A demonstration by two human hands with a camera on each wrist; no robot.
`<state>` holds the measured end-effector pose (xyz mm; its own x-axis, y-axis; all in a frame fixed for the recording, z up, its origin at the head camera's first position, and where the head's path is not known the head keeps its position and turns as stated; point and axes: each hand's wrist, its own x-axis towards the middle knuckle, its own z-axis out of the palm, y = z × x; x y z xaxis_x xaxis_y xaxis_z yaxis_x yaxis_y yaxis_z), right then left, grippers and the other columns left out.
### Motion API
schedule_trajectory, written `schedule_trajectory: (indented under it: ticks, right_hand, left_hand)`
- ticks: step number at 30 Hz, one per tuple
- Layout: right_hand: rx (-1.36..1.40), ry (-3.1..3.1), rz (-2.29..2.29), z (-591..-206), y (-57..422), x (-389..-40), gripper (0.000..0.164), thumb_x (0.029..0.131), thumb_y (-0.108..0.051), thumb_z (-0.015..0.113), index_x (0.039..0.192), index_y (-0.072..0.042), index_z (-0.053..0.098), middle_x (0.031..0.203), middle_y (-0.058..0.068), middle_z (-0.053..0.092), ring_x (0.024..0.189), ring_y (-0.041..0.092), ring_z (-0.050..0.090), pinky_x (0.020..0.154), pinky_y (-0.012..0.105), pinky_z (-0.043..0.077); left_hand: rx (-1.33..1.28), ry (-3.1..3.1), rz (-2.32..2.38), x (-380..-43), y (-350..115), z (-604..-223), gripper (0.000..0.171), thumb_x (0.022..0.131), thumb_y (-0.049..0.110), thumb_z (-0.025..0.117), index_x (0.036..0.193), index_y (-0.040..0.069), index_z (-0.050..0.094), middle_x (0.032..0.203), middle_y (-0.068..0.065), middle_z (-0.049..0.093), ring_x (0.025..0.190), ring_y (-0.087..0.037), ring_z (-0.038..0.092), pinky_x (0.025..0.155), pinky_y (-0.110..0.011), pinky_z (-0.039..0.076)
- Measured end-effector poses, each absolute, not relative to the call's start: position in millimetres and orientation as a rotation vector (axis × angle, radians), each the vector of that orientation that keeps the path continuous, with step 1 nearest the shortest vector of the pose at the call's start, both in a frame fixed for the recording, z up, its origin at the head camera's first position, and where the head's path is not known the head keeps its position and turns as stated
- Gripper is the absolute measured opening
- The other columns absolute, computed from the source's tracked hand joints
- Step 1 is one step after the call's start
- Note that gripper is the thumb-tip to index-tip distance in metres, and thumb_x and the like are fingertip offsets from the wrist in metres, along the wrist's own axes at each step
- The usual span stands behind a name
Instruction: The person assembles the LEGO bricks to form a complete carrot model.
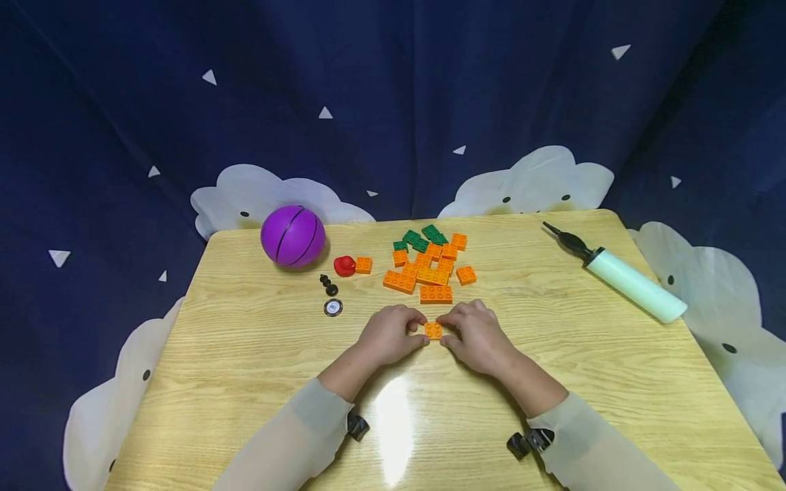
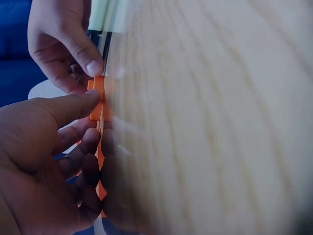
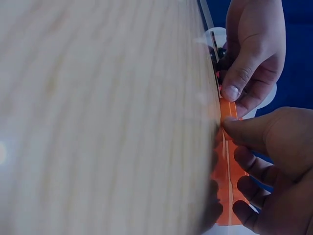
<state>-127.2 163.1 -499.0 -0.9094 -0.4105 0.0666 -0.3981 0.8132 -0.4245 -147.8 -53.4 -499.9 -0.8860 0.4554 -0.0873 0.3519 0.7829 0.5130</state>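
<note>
A small square orange toy brick (image 1: 432,331) lies flat on the table in front of the person, between both hands. The left hand (image 1: 391,334) pinches its left side, index finger at the back corner and thumb at the front one. On the opposite side the right hand (image 1: 481,339) pinches it in the same way. In the left wrist view, both thumbs press the near face of the brick (image 2: 98,84). The right wrist view shows the brick (image 3: 228,108) low against the tabletop, partly covered by the thumbs. Just behind the hands lies a longer orange brick (image 1: 436,294).
Several more orange bricks (image 1: 400,281) and green bricks (image 1: 412,237) lie heaped farther back. To the left are a purple ball (image 1: 293,236), a red object (image 1: 345,266), a black chess piece (image 1: 331,290) and a poker chip (image 1: 333,307). A hand pump (image 1: 635,283) lies at right.
</note>
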Motion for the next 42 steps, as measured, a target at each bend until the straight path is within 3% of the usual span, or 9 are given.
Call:
schedule_trajectory:
  ticks: [14, 25, 42]
  right_hand:
    - [-0.632, 2.971, -0.786, -496.1, 170.1, -140.9, 0.033, 0.092, -0.017, 0.079, 0.124, -0.01, 0.075, 0.112, 0.004, 0.069, 0.102, 0.027, 0.055, 0.09, 0.047, 0.045]
    - [-0.506, 2.984, -0.855, -491.6, 171.9, -161.1, 0.042, 0.092, -0.02, 0.079, 0.13, -0.005, 0.069, 0.119, 0.013, 0.064, 0.107, 0.032, 0.054, 0.091, 0.047, 0.048]
    - [-0.406, 2.974, -0.763, -495.1, 167.4, -181.6, 0.045, 0.093, -0.021, 0.078, 0.132, -0.001, 0.067, 0.128, 0.02, 0.062, 0.12, 0.038, 0.055, 0.106, 0.052, 0.045]
  left_hand:
    - [0.613, 2.754, 0.747, -152.1, -50.4, -500.2, 0.028, 0.091, 0.039, 0.081, 0.111, 0.02, 0.076, 0.086, 0.006, 0.062, 0.076, -0.011, 0.054, 0.07, -0.031, 0.045]
    - [0.601, 2.747, 0.746, -153.3, -50.0, -501.8, 0.028, 0.091, 0.041, 0.08, 0.111, 0.023, 0.075, 0.085, 0.007, 0.063, 0.077, -0.012, 0.055, 0.072, -0.032, 0.045]
    - [0.594, 2.744, 0.752, -153.8, -50.6, -501.8, 0.028, 0.091, 0.04, 0.08, 0.111, 0.023, 0.075, 0.084, 0.008, 0.063, 0.078, -0.011, 0.055, 0.073, -0.032, 0.044]
